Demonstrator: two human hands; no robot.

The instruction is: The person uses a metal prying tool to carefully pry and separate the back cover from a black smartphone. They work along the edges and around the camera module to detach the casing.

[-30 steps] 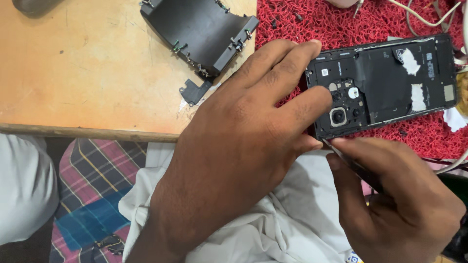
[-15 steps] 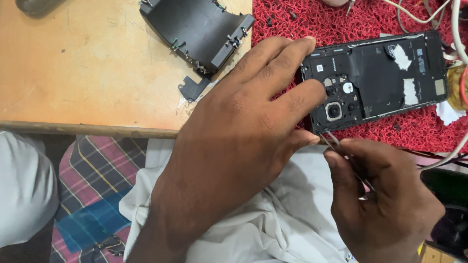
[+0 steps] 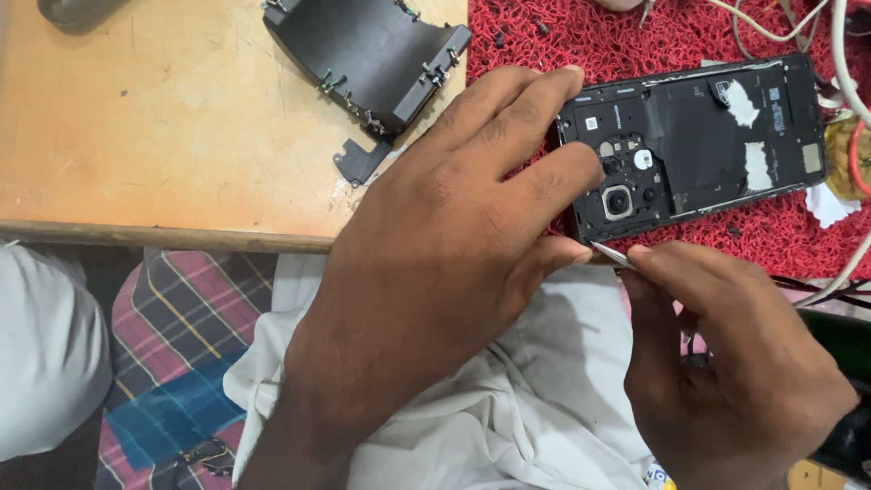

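Labels only; no packages, signs or lit screens in view. All sit on the opened phone (image 3: pixel 699 136) steadied by the left hand (image 3: pixel 435 263). A small white square sticker (image 3: pixel 591 123) lies just beyond the fingertips. Two torn white patches (image 3: pixel 742 102) (image 3: pixel 758 166) lie further right, with a small tan rectangle (image 3: pixel 811 158), possibly a label, near the far edge.
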